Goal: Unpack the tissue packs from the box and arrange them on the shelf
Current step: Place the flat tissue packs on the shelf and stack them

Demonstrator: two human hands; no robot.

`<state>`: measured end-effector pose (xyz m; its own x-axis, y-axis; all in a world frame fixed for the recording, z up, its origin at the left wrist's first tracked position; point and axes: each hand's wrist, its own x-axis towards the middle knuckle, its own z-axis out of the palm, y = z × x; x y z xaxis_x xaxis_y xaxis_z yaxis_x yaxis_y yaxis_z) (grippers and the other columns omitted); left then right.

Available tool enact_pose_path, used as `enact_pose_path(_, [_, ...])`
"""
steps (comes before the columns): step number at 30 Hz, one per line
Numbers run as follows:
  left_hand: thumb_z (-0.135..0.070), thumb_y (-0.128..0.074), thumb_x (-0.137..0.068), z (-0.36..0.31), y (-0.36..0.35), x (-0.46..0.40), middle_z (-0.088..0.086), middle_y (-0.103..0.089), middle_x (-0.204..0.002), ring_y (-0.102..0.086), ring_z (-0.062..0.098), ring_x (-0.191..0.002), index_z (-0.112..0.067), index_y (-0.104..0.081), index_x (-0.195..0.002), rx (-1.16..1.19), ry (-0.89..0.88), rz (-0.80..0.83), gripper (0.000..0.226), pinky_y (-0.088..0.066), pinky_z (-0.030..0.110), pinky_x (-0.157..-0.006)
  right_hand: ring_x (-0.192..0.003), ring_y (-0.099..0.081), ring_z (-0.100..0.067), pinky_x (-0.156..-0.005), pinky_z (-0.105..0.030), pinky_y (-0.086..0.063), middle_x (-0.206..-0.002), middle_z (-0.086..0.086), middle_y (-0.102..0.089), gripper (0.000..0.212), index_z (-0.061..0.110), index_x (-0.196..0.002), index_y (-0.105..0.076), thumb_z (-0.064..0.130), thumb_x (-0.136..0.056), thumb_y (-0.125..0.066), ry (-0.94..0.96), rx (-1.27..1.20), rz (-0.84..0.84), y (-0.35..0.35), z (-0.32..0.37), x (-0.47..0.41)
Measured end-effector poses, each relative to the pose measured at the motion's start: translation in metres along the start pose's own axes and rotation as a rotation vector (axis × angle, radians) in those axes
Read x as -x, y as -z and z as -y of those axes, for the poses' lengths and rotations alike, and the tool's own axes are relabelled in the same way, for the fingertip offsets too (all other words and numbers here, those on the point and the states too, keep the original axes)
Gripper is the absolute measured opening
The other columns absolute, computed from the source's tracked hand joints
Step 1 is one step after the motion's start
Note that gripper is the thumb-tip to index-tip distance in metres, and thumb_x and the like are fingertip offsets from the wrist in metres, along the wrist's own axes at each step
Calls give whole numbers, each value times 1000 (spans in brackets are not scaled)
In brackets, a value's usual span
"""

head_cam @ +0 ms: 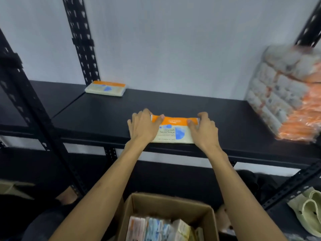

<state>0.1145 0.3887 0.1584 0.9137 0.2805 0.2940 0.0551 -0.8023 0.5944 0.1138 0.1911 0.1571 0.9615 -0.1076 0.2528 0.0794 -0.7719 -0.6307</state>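
Hands, left hand and right hand, grip one tissue pack; second pack lies behind, box count unclear.

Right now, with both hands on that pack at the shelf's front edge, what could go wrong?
1. The tissue pack lies flush with the front edge of the shelf; released there, it may slip off.
2. Left hand and right hand grip only its ends, so it may skew.
3. The wrapped bundle at right leans, possibly toppling if bumped.
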Motion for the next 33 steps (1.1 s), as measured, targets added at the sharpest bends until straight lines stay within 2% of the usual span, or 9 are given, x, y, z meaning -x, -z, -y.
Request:
enact_pose_path(3, [-62,-57,-93,-3,-4,-15,3,-61,-124,-48,25,-123,-20,-58,-122,-76,3,53,51,-35,44,-103,-117,-48,-27,-98,-42,-36,-124,-9,-55,40,16,-127,-54,45,-99,-52,4,133,-15,-3,-5,-12])
enact_pose_path(7, [-58,-50,-98,-10,-3,-24,3,-55,-137,-44,24,-131,-23,-51,-135,-174,-100,100,50,-29,45,-110,-118,-49,-24,-99,-42,-36,-127,-4,-55,41,20,-128,-51,48,-98,-54,50,188,-25,1,-7,-21])
enact_pose_path(12, [-48,-34,-107,-22,5,-20,0,-22,-167,-12,19,-156,-29,-47,-147,-204,-380,260,47,-6,47,-125,-124,-56,-25,-106,-39,-38,-121,-2,-69,38,14,-113,-69,37,-106,-40,333,275,-128,-3,5,-17])
enact_pose_path(14, [-44,-27,-109,-21,-1,-8,-2,-19,-168,-7,16,-157,-28,-39,-153,-212,-435,352,48,-3,46,-126,-138,-48,-27,-115,-41,-33,-135,-7,-64,41,10,-125,-66,29,-108,-35,407,300,-24,-12,9,-12])
enact_pose_path(17, [-41,-19,-110,-11,-14,5,-6,-22,-168,-4,11,-156,-29,-30,-158,-242,-450,369,51,-1,43,-127,-151,-26,-17,-124,-36,-17,-157,-1,-43,49,14,-149,-46,34,-110,-23,377,349,173,-21,6,-10])
enact_pose_path(20, [-42,-17,-110,-2,-17,5,-7,-20,-168,-1,8,-156,-30,-25,-160,-261,-488,328,52,0,39,-127,-153,-17,-10,-125,-33,-11,-162,4,-34,51,19,-156,-34,36,-110,-18,371,362,193,-21,2,-10])
enact_pose_path(25, [-48,-11,-108,5,-5,4,-12,-3,-169,11,4,-154,-30,-11,-162,-290,-466,407,57,4,35,-127,-154,-5,-7,-126,-36,-4,-167,11,-14,54,24,-161,-15,40,-109,-13,244,360,260,-1,-21,-12])
enact_pose_path(30, [-47,-10,-109,12,6,-2,-14,-5,-169,13,-2,-152,-27,-12,-162,-215,-474,477,57,9,31,-126,-156,-1,-13,-125,-34,2,-167,7,-17,56,20,-161,-17,40,-109,-13,242,393,330,12,-23,-16])
enact_pose_path(33, [-43,-13,-110,6,13,-5,-12,-13,-168,9,1,-153,-23,-21,-161,-229,-509,429,55,8,31,-125,-155,-6,-14,-125,-33,-1,-167,1,-21,54,14,-160,-22,35,-110,-16,273,366,295,11,-8,-20])
